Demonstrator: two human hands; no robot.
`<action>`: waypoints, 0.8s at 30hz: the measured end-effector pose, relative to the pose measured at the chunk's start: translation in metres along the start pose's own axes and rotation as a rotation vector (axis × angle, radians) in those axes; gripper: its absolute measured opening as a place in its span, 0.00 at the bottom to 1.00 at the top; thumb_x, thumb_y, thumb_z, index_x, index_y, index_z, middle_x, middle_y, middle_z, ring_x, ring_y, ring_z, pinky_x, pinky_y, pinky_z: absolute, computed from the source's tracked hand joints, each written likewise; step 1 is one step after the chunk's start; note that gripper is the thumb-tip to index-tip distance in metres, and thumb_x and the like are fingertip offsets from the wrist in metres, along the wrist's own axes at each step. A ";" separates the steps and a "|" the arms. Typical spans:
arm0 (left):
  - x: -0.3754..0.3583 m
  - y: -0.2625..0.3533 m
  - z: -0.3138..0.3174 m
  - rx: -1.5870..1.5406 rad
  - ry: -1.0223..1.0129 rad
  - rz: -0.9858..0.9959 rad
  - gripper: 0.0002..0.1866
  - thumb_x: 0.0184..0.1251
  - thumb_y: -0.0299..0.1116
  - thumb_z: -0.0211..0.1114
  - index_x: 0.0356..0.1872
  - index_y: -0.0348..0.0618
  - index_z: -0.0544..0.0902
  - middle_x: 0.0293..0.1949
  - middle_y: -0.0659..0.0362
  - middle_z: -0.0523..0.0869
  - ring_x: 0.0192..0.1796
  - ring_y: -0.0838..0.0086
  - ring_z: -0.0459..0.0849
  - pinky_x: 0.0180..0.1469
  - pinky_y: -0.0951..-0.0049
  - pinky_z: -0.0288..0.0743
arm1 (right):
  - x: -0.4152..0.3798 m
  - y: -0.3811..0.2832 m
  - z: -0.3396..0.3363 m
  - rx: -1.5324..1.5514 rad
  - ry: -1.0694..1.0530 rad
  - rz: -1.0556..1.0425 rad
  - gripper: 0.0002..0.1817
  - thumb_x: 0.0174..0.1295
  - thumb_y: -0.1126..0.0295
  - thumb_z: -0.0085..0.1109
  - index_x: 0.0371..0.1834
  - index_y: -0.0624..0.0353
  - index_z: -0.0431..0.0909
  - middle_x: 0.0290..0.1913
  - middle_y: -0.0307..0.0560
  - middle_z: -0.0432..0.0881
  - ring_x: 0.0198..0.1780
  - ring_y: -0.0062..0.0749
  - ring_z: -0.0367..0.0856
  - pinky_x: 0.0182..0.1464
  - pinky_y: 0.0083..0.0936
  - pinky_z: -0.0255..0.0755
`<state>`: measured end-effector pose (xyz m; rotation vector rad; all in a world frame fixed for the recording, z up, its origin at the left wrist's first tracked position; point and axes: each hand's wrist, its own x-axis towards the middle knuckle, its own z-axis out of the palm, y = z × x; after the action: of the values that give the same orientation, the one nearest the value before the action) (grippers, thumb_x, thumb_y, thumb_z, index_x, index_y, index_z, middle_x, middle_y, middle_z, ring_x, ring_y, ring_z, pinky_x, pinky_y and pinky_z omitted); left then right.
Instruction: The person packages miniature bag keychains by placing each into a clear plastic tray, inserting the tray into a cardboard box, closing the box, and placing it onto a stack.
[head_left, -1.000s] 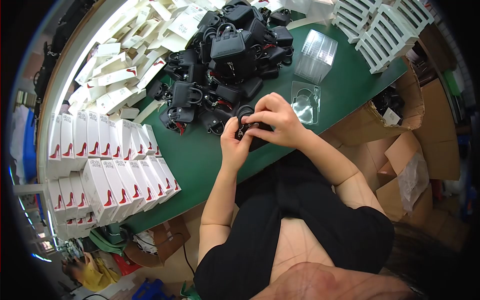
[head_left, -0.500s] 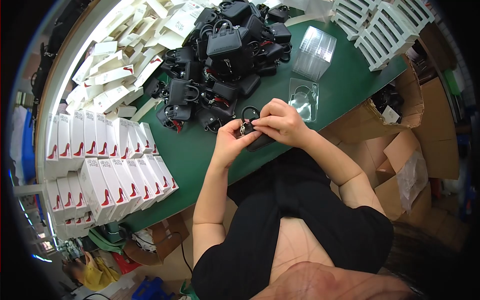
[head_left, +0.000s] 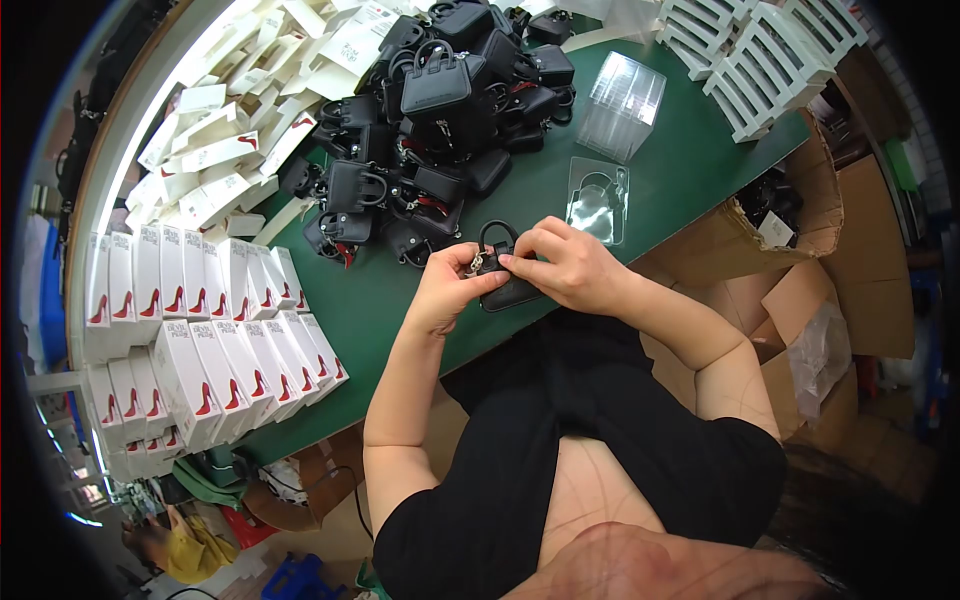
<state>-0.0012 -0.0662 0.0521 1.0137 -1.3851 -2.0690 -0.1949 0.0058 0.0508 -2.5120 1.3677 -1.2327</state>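
A small black handbag (head_left: 511, 293) with a round handle is at the front edge of the green table, between my two hands. My left hand (head_left: 447, 288) is closed on its left side, thumb and fingers pinching near a small metal chain (head_left: 477, 263). My right hand (head_left: 572, 262) is closed too, its fingertips pressed on the bag's top right below the handle. The fingers partly hide the bag's top. Just beyond my hands lies a heap of similar small black handbags (head_left: 440, 90).
White boxes with red shoe prints (head_left: 215, 380) stand in rows at the left; unfolded white cartons (head_left: 215, 155) pile behind them. A clear plastic tray (head_left: 598, 200) lies near a stack of clear trays (head_left: 622, 105). White slatted racks (head_left: 770, 70) stand back right, above an open cardboard box (head_left: 822, 215).
Both hands and the bag have shifted slightly. The bag now shows more of its front, and my right fingers sit lower against its top.
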 end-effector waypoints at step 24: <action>-0.005 0.013 0.023 0.603 -0.040 0.567 0.13 0.49 0.18 0.67 0.39 0.37 0.83 0.49 0.56 0.81 0.46 0.68 0.79 0.50 0.73 0.73 | -0.026 0.018 0.001 1.541 0.370 1.086 0.11 0.68 0.66 0.54 0.37 0.64 0.79 0.28 0.39 0.76 0.25 0.16 0.66 0.27 0.12 0.61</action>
<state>-0.0165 -0.0539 0.0713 0.6640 -2.0888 -1.2898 -0.2146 0.0135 0.0277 -0.4254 0.8334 -1.4452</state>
